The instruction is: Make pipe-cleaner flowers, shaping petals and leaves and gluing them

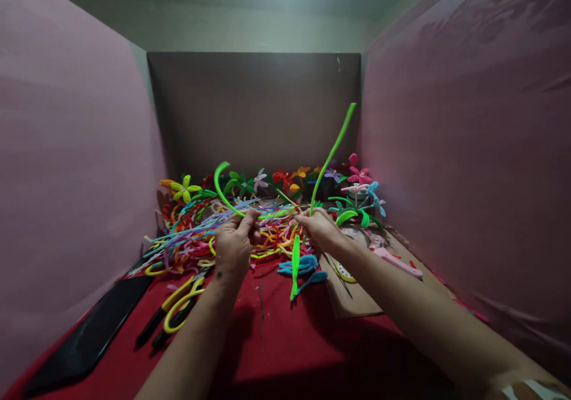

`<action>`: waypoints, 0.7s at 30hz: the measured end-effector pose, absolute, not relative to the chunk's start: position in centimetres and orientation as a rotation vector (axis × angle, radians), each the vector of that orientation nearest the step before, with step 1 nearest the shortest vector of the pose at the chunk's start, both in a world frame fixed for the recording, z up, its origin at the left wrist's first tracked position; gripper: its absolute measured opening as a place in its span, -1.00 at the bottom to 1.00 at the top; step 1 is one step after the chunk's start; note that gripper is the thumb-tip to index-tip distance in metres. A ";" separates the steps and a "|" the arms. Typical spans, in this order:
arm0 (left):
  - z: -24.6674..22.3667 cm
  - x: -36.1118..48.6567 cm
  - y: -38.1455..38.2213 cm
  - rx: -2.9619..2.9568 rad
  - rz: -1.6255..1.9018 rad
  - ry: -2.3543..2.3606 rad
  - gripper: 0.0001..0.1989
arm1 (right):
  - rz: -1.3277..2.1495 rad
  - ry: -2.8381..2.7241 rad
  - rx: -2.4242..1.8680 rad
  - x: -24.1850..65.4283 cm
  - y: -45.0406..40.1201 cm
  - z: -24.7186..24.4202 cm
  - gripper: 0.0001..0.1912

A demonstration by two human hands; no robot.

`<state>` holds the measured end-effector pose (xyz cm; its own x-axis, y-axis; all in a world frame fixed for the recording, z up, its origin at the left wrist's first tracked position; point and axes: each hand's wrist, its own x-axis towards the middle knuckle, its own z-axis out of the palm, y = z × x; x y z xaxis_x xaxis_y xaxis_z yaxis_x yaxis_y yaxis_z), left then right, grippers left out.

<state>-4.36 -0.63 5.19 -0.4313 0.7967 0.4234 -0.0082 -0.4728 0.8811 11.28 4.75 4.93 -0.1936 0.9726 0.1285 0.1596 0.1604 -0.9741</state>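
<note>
A bright green pipe cleaner (pixel 332 153) runs between my two hands above the red cloth. My left hand (pixel 236 236) pinches it, and a curved end rises beyond the thumb. On the other side my right hand (pixel 319 227) pinches it too, its long free end standing up and leaning right. Just below lies a folded green pipe cleaner piece (pixel 295 266), beside a looped blue pipe cleaner bundle (pixel 298 264). A heap of mixed-colour pipe cleaners (pixel 187 242) spreads behind my hands.
Yellow-handled pliers (pixel 163 314) and yellow-handled scissors (pixel 182 308) lie left of my left arm. A black flat object (pixel 89 334) is farther left. Pipe cleaner flowers (pixel 281 178) line the back. A pink tool (pixel 397 263) rests on brown cardboard (pixel 357 305) at right.
</note>
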 end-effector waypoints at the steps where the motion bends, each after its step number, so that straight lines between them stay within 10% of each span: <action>1: 5.4 -4.6 -0.5 1.247 1.981 1.236 -0.82 | 1.175 -1.582 -1.135 11.3 4.5 4.8 -0.72; 21: 3.0 -4.3 0.4 1.401 1.355 1.064 -0.71 | 1.596 -2.083 -1.091 9.7 1.5 0.4 -0.80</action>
<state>-4.30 0.40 2.97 0.0335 0.9711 0.2363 -0.0007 -0.2364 0.9716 9.68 1.53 0.38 -0.6673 0.7160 -0.2052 0.3842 0.0949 -0.9184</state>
